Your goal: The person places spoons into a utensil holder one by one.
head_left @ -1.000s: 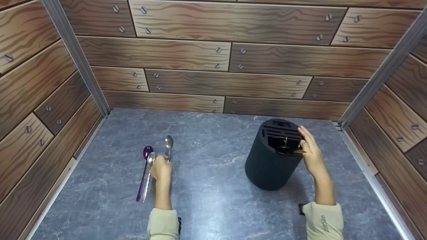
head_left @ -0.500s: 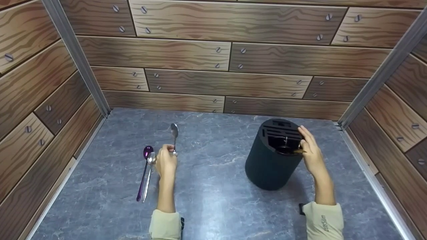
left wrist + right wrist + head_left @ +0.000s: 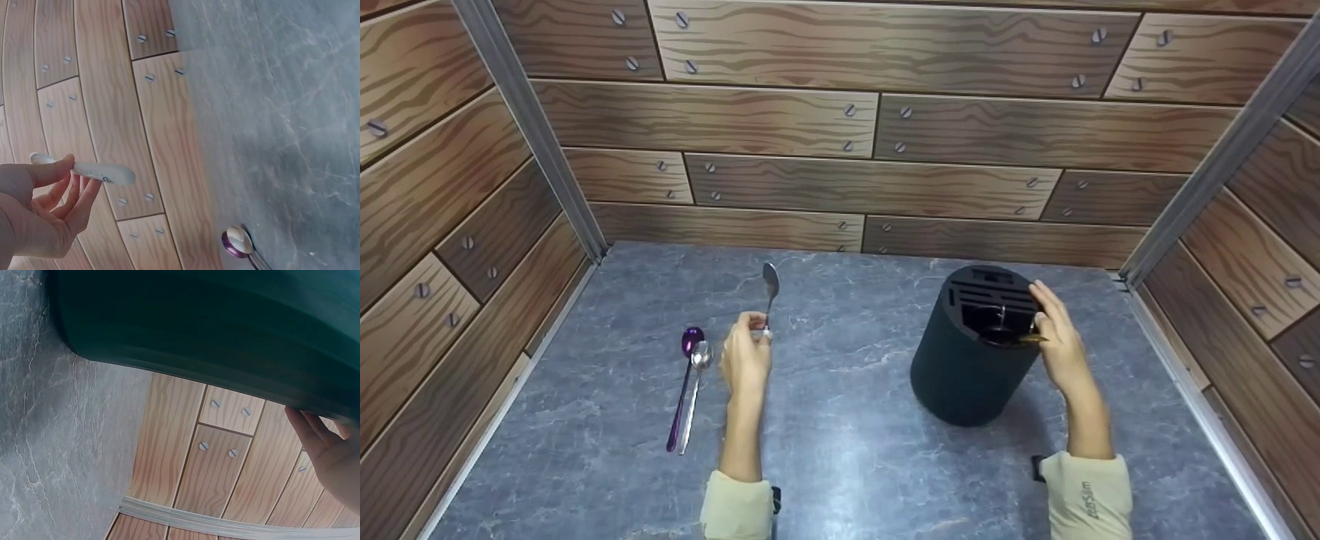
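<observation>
In the head view my left hand (image 3: 746, 356) is raised over the table and pinches a spoon (image 3: 770, 279), bowl pointing away. The left wrist view shows the spoon's pale, thick handle (image 3: 107, 171) between thumb and fingertips. A dark green cylindrical knife block (image 3: 971, 375), with slots and a larger opening on top, stands at the right. My right hand (image 3: 1061, 352) rests against its right side near the rim, fingers fairly straight. By the thumb, a gold-coloured piece (image 3: 1033, 340) pokes out of the opening; its kind cannot be told.
A purple spoon (image 3: 684, 390) and a silver spoon (image 3: 694, 397) lie close together on the grey marbled table (image 3: 840, 450), left of my left hand. Wood-patterned walls (image 3: 840, 127) with metal edging enclose the back and both sides.
My left hand has lifted the spoon from beside the other two and carried it away from me and to the right. The right hand and the knife block have stayed put.
</observation>
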{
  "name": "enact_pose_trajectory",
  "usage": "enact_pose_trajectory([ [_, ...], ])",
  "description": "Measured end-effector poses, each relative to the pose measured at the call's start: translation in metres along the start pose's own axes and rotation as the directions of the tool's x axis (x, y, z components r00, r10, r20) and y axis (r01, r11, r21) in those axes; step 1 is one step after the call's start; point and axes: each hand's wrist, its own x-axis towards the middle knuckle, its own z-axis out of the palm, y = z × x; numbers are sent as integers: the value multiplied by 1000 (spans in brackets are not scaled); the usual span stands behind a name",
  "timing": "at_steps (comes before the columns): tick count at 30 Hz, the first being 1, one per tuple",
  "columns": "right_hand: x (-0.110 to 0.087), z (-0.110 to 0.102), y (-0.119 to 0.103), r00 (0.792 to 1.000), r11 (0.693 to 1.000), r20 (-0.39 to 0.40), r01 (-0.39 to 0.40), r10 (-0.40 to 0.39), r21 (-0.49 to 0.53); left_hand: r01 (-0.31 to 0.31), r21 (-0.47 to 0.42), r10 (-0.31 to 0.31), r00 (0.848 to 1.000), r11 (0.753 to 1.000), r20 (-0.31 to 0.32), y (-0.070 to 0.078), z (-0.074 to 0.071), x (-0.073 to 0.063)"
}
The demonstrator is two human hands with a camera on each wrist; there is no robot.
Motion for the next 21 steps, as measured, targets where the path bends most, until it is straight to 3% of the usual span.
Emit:
enact_pose_trajectory([
  [21, -1, 0, -2, 1000, 1000, 0, 3, -3, 2, -135, -57, 134, 991, 989, -27, 30, 4, -11],
])
